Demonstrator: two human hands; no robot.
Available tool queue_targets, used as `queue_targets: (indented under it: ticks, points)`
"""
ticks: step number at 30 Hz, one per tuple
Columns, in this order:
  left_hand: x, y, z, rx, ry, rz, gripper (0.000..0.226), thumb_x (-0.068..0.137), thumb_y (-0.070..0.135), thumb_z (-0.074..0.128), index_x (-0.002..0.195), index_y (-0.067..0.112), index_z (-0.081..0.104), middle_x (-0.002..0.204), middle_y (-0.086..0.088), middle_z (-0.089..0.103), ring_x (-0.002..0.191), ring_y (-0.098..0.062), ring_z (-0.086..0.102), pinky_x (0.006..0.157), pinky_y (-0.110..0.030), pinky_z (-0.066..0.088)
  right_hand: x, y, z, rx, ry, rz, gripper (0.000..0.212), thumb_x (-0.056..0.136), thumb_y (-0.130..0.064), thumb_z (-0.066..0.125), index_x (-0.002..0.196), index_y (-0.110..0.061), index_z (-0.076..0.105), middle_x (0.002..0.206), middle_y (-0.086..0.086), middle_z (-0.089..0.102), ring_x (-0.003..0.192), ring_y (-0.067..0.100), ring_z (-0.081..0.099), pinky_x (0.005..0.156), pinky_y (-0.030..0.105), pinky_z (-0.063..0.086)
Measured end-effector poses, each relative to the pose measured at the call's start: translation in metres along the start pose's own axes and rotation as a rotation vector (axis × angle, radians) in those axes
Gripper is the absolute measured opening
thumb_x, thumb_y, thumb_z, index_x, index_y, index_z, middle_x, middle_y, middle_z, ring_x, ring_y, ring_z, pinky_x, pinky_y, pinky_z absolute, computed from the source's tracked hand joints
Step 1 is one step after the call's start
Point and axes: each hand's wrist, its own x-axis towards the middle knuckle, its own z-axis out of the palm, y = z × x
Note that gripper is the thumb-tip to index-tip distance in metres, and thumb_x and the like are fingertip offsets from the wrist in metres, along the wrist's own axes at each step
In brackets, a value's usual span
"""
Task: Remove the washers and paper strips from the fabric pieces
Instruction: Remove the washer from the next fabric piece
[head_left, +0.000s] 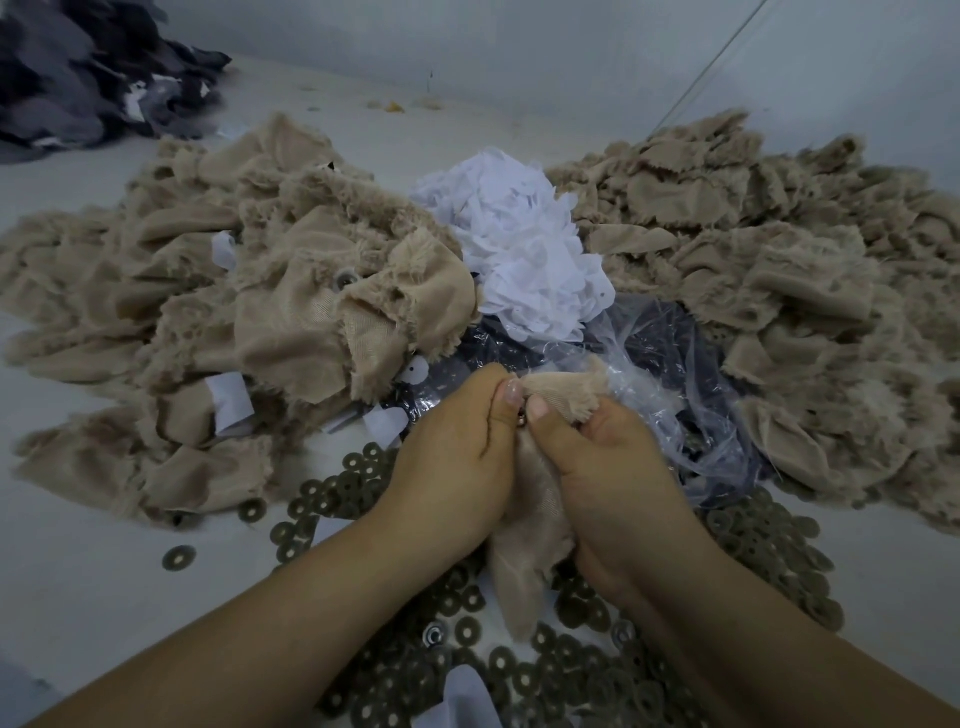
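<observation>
Both hands meet over one tan fabric piece, held just above the near middle of the surface. The left hand has its fingers curled round the cloth with the thumb pressed at the top, and the right hand pinches the same fold from the other side, thumb to thumb. Between the two thumbs a small dark metal bit shows, likely the fastener or washer being worked loose, though it is too small to be sure. Loose washers lie scattered thick beneath the wrists and out to the right, a white heap of paper strips sits farther back in the middle, and tan fabric is piled to the left and to the right, with crumpled clear plastic over something dark just beyond the hands. A dark grey heap lies at the far left. To do this step well, I would say the cloth should stay pulled taut on both sides of the metal bit, so that it pops free without tearing the fuzzy edge. The thumbs should push close against it, not out on the loose fabric. Once it is off, it belongs on the near scatter, any strip on the white heap, and the cloth on a side pile.
</observation>
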Motion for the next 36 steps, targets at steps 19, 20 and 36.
queue_targets:
  ticks: [19,20,36]
  points:
    - [0.009,0.004,-0.011,-0.234,0.234,-0.085,0.044,0.104,0.025,0.043,0.063,0.010,0.046,0.056,0.007,0.046,0.054,-0.008,0.042,0.054,-0.032,0.038,0.000,-0.007,0.000,0.071,-0.200,0.119,0.029,0.089,-0.017,0.069,0.116,-0.008,0.068,0.109,0.009,0.076,0.104,0.022,0.072,0.091,0.035,0.056]
    - [0.009,0.004,-0.012,-0.268,0.240,-0.102,0.045,0.104,0.024,0.043,0.064,0.003,0.046,0.057,0.002,0.046,0.055,-0.010,0.042,0.054,-0.032,0.038,0.001,-0.007,0.000,0.054,-0.176,0.121,0.025,0.091,-0.015,0.067,0.115,-0.008,0.070,0.107,0.008,0.077,0.103,0.021,0.073,0.091,0.035,0.056]
    - [0.003,0.004,-0.020,-0.477,0.099,-0.127,0.027,0.090,0.030,0.054,0.066,0.021,0.062,0.062,0.000,0.055,0.059,-0.013,0.049,0.055,-0.026,0.045,-0.001,-0.015,0.005,0.333,-0.119,0.173,0.028,0.104,-0.020,0.047,0.121,-0.008,0.066,0.111,0.017,0.075,0.104,0.031,0.072,0.092,0.047,0.058]
